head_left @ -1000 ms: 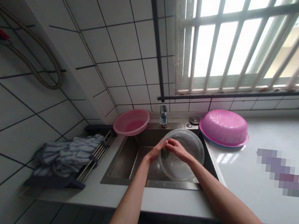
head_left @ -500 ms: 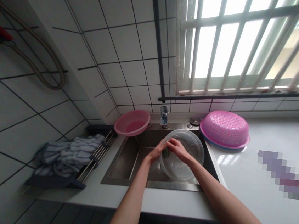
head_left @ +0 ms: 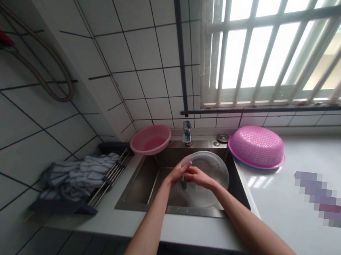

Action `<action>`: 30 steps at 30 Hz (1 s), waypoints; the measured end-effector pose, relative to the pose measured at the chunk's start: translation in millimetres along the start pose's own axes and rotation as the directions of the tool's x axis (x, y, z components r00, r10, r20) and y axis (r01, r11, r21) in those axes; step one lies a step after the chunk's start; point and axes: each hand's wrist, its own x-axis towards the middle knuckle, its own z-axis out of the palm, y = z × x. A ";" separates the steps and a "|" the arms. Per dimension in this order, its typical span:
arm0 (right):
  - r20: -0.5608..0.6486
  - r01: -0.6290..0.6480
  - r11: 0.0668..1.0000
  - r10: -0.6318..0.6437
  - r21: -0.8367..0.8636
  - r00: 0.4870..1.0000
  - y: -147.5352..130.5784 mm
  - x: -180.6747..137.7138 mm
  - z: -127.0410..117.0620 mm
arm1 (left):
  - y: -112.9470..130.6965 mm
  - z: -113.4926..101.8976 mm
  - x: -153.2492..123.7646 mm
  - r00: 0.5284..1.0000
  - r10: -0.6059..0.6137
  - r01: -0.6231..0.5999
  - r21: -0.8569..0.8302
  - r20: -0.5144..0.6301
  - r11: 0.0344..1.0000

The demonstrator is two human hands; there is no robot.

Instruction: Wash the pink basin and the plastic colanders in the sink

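A clear plastic colander (head_left: 211, 176) is tilted over the steel sink (head_left: 143, 181). My left hand (head_left: 177, 173) grips its left rim, fingers curled over the edge. My right hand (head_left: 199, 177) is closed on a small dark scrubbing pad (head_left: 184, 180) pressed against the colander just inside that rim. Both hands meet at the left edge of the colander, above the sink basin.
A tap (head_left: 186, 131) stands behind the sink. A pink basin (head_left: 151, 139) rests on the sink's back left corner. A pink colander (head_left: 256, 146) lies upside down on the white counter (head_left: 286, 212) at right. A striped cloth (head_left: 77, 174) lies on a rack at left.
The clear colander has tipped lower and flatter into the sink. My right hand slid down a little along its left rim; my left hand stayed on the rim.
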 end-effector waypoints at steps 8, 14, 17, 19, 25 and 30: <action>-0.502 0.200 0.978 -0.199 -0.052 0.842 -19.0 3.6 -34.9 | -3.5 3.7 5.4 0.996 -0.087 0.086 -0.122 0.001 0.989; -0.358 0.156 0.986 -0.167 -0.060 0.918 -17.3 -0.9 -32.4 | -2.2 7.5 -1.8 0.998 -0.061 0.064 -0.095 0.032 0.993; -0.197 0.110 0.993 -0.117 -0.048 0.973 -8.9 1.8 -20.7 | -1.8 4.4 -1.1 1.000 -0.002 0.003 -0.030 0.031 1.000; -0.281 0.116 0.993 -0.118 -0.024 0.952 -6.6 4.5 -22.4 | -3.6 3.3 1.5 1.000 0.022 -0.022 -0.013 0.015 1.000; -0.464 0.073 0.984 0.011 0.163 0.886 -17.2 -0.7 -42.8 | -11.0 5.9 6.4 0.998 -0.059 0.058 -0.078 -0.010 0.995; -0.014 -0.085 0.987 0.088 0.134 0.996 -16.1 -6.7 -16.4 | -6.0 2.4 2.8 0.987 -0.118 0.112 -0.064 -0.110 0.992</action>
